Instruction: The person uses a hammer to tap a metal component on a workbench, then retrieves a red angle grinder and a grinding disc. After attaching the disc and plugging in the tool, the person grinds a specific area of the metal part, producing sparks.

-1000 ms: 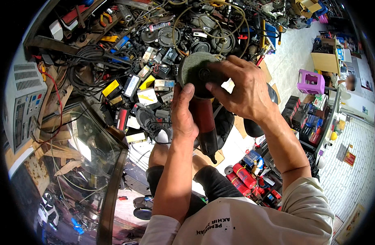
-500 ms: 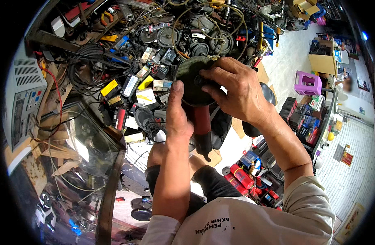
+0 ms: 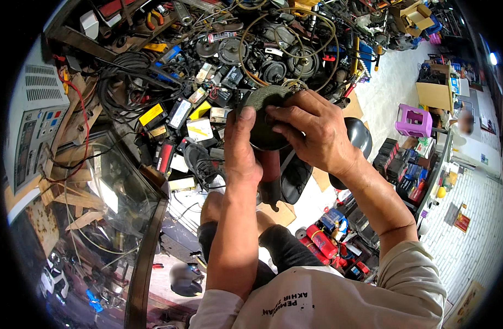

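An angle grinder with a red body (image 3: 270, 164) and black tail (image 3: 270, 192) hangs below a dark green, textured disc (image 3: 265, 96). My left hand (image 3: 240, 142) is closed round the grinder's head at the disc's left side, thumb upward along the rim. My right hand (image 3: 317, 131) has thumb and forefinger bent onto the middle of the disc; whatever small part they pinch there is hidden. Just beyond lie piled batteries (image 3: 199, 129) and coiled yellowish hose (image 3: 331, 49). A shoe (image 3: 202, 164) shows under my left wrist.
A pale metal instrument (image 3: 40, 126) and a glass panel in a frame (image 3: 158, 219) flank me at left. At right are a purple stool (image 3: 413, 120), stacked boxes (image 3: 386, 159) and a person (image 3: 464, 118). Red cylinders (image 3: 323, 241) lie lower right.
The disc, grinder and both hands have moved slightly down in the view. My right fingers have shifted leftward onto the disc's middle. The surrounding clutter appears shifted slightly as the view moves.
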Motion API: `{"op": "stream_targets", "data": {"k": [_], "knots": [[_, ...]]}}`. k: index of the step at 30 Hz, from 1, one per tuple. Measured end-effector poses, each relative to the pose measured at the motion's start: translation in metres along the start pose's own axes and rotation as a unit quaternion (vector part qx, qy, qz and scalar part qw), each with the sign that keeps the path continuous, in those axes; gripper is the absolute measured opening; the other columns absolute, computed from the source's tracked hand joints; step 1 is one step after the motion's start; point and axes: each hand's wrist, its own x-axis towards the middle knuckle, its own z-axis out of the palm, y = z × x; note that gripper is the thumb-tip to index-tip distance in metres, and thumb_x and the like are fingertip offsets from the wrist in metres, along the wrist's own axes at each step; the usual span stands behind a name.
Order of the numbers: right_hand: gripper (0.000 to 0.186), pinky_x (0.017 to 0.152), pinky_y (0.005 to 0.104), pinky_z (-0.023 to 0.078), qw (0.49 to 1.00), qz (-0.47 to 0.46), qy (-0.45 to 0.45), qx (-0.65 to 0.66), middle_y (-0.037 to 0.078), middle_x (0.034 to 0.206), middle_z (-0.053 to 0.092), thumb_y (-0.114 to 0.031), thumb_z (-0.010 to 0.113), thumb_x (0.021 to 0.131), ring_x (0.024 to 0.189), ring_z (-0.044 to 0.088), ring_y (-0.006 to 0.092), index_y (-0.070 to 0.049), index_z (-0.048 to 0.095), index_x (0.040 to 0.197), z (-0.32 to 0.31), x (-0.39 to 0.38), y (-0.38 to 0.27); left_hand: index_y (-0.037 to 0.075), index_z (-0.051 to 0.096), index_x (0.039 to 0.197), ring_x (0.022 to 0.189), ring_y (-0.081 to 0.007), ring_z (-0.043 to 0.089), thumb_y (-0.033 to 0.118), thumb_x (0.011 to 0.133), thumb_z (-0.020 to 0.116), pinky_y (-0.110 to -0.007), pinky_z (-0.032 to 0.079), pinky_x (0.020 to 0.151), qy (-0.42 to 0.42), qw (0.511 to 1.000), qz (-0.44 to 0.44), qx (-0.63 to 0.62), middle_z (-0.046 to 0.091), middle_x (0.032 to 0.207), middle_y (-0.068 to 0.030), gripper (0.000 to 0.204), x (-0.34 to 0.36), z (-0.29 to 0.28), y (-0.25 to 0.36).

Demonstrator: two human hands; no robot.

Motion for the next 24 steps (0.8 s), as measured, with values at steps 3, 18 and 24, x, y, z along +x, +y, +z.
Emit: {"op": "stream_targets", "data": {"k": [3,18,24], "knots": [[0.037,0.067,0.0410,0.053,1.000,0.011,0.027,0.011,0.007,0.086,0.059,-0.009,0.083,0.070,0.080,0.062,0.0297,-0.009,0.074,0.105,0.005,0.001,-0.002,0.003,0.063,0.130,0.109,-0.0224,0.066,0.044,0.095,0.068,-0.037,0.053,0.097,0.009,0.999,0.016,0.040,0.068,0.121,-0.0100,0.054,0.001,-0.003,0.003],[0.041,0.058,0.0502,0.043,0.978,0.206,0.039,-0.012,0.022,0.065,0.054,-0.031,0.060,0.105,0.065,0.056,0.0482,-0.002,0.057,0.076,0.026,0.045,0.001,-0.002,0.062,0.120,0.100,-0.0172,0.065,0.035,0.092,0.078,-0.033,0.053,0.089,0.074,0.993,0.087,0.013,0.067,0.112,-0.0094,0.049,0.004,0.001,0.011],[0.046,0.058,0.0507,0.044,0.962,0.258,0.087,0.019,0.024,0.067,0.058,-0.039,0.055,0.108,0.066,0.057,0.0481,-0.002,0.060,0.080,0.064,0.034,-0.003,-0.003,0.066,0.108,0.091,-0.0131,0.058,0.037,0.090,0.080,-0.030,0.048,0.086,0.131,0.980,0.141,0.050,0.067,0.101,-0.0058,0.046,0.001,-0.007,0.016]]}}
